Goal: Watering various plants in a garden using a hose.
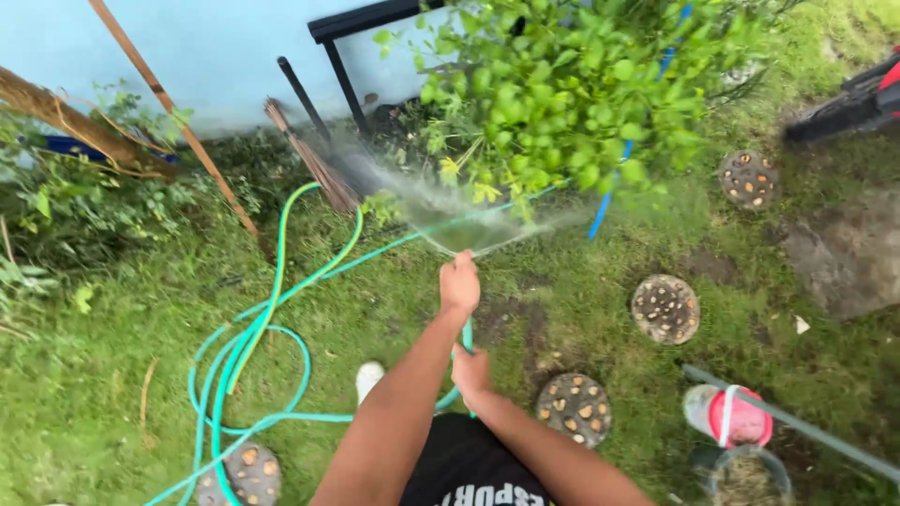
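Hose: the green garden hose [281,281] lies in loose loops on the grass [112,394], thin and teal-green, running from the coils up to the person's hands.
Left hand: the left hand [459,284] is closed around the hose end, arm stretched forward, thumb seemingly over the opening.
Right hand: the right hand [471,367] is wrapped around the hose lower down, close to the body.
Water: a wide fan of spray [441,201] leaves the hose end toward the leafy bush [572,84].
Around: round pebble stepping stones [665,308] sit in the grass to the right; a broom [309,159] leans near the pale blue wall [216,47].
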